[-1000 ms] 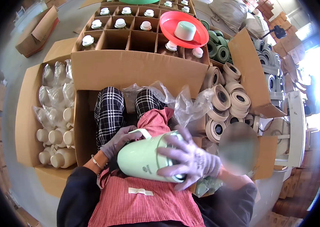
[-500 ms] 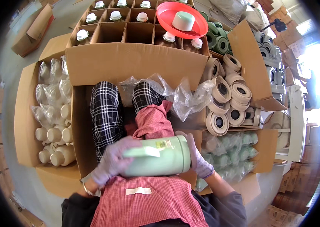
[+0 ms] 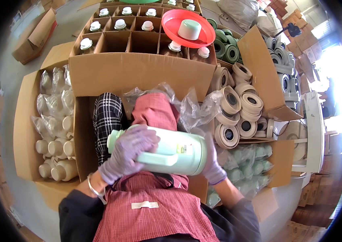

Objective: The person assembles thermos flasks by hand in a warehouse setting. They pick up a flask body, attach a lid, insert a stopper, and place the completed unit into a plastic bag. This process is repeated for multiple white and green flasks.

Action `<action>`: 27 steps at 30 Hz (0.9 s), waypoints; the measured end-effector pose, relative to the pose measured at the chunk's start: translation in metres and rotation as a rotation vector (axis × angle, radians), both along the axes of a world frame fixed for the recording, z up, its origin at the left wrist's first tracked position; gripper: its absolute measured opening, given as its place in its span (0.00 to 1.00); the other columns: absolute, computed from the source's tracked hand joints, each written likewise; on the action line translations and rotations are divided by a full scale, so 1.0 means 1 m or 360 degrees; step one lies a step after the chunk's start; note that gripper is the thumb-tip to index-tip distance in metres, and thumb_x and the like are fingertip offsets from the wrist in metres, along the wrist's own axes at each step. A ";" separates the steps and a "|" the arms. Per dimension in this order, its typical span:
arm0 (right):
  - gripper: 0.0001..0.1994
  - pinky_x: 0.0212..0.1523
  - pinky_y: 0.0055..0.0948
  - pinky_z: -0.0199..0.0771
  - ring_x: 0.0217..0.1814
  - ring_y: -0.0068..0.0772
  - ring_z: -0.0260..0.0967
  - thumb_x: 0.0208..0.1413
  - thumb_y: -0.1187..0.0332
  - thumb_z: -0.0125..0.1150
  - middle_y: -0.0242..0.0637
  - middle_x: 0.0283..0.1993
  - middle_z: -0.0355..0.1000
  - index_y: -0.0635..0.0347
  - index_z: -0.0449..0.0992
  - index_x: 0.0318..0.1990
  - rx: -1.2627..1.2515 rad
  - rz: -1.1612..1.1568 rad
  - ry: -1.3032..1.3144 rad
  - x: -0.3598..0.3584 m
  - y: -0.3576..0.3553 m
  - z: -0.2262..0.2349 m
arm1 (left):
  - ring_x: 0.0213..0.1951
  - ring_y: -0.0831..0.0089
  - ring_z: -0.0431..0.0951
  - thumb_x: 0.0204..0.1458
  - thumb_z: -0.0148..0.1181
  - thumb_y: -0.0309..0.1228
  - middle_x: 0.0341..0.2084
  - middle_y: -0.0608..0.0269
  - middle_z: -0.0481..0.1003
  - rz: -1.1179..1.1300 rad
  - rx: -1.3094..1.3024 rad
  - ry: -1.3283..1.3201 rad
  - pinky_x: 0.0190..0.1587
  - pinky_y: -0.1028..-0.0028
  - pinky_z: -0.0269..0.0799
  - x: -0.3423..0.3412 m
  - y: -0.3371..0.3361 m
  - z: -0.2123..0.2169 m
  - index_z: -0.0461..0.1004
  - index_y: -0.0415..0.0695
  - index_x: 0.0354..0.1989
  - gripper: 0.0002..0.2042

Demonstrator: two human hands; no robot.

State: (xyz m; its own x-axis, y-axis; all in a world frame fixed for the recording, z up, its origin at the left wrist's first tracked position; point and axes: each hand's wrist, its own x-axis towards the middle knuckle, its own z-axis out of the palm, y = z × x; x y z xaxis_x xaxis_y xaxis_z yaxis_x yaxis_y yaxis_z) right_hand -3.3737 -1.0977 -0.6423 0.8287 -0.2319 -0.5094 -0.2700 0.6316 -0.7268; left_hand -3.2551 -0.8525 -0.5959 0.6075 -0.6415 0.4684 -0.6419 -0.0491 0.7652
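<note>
Over the person's lap, a pale green flask lies on its side between both gloved hands. The left hand wraps its fingers around the body near the neck; the right hand cups the base, fingers curled against it.

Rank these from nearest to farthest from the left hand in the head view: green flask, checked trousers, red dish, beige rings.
1. Green flask, under the left hand.
2. Checked trousers, just above it.
3. Beige rings, off to the right.
4. Red dish, far ahead on the divided box.
</note>
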 end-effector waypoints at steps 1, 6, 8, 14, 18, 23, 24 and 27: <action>0.32 0.62 0.36 0.65 0.59 0.39 0.66 0.66 0.42 0.39 0.43 0.55 0.68 0.62 0.59 0.63 -0.0128 0.0048 0.0034 0.005 0.005 0.029 | 0.45 0.57 0.80 0.46 0.60 0.25 0.35 0.54 0.80 0.0000 -0.0047 0.0135 0.58 0.60 0.70 0.006 0.009 -0.007 0.78 0.38 0.31 0.05; 0.34 0.65 0.41 0.61 0.67 0.49 0.59 0.61 0.40 0.46 0.51 0.60 0.65 0.62 0.65 0.62 -0.1616 0.0508 -0.0924 0.010 -0.008 0.055 | 0.34 0.81 0.77 0.60 0.55 0.35 0.33 0.64 0.81 -0.0013 0.0081 0.1895 0.39 0.80 0.74 0.015 0.018 -0.021 0.80 0.35 0.40 0.14; 0.34 0.64 0.43 0.64 0.63 0.47 0.64 0.59 0.39 0.47 0.50 0.60 0.67 0.62 0.69 0.59 -0.0763 0.0259 -0.0428 0.012 -0.004 0.040 | 0.38 0.69 0.80 0.51 0.59 0.29 0.34 0.61 0.80 0.0091 0.0037 0.0789 0.46 0.72 0.75 0.013 0.007 -0.009 0.79 0.38 0.36 0.08; 0.39 0.64 0.42 0.65 0.58 0.47 0.70 0.59 0.34 0.45 0.45 0.57 0.73 0.62 0.68 0.61 0.0406 -0.0045 0.0356 0.000 -0.005 -0.003 | 0.44 0.61 0.80 0.37 0.61 0.24 0.38 0.58 0.80 -0.0361 -0.0032 -0.0009 0.56 0.65 0.72 0.030 -0.004 0.011 0.76 0.43 0.32 0.10; 0.33 0.72 0.41 0.47 0.74 0.48 0.48 0.63 0.42 0.43 0.50 0.74 0.46 0.62 0.63 0.64 -0.1714 0.0411 -0.1197 0.015 -0.005 0.038 | 0.36 0.75 0.80 0.58 0.52 0.30 0.33 0.59 0.80 0.0014 0.0115 0.2030 0.44 0.75 0.75 0.035 0.019 -0.015 0.78 0.32 0.39 0.12; 0.27 0.53 0.39 0.75 0.47 0.39 0.76 0.64 0.45 0.46 0.41 0.49 0.75 0.58 0.68 0.57 0.0286 -0.0088 0.0096 0.032 -0.010 0.001 | 0.42 0.61 0.80 0.42 0.60 0.23 0.35 0.59 0.80 0.0091 0.0028 0.0110 0.55 0.65 0.71 0.017 -0.006 -0.005 0.78 0.38 0.34 0.09; 0.28 0.54 0.39 0.74 0.48 0.39 0.75 0.64 0.44 0.46 0.42 0.50 0.74 0.58 0.68 0.57 0.0369 -0.0109 0.0097 0.029 -0.009 -0.013 | 0.43 0.58 0.79 0.41 0.60 0.23 0.35 0.58 0.80 0.0039 0.0105 -0.0154 0.57 0.63 0.70 0.015 -0.011 0.007 0.77 0.39 0.33 0.09; 0.30 0.57 0.39 0.72 0.52 0.39 0.73 0.65 0.41 0.44 0.43 0.51 0.74 0.60 0.67 0.58 0.0288 -0.0040 0.0036 0.027 -0.015 -0.035 | 0.43 0.62 0.80 0.43 0.60 0.23 0.34 0.57 0.80 0.0016 0.0116 -0.0100 0.54 0.66 0.72 0.021 -0.011 0.009 0.77 0.39 0.32 0.07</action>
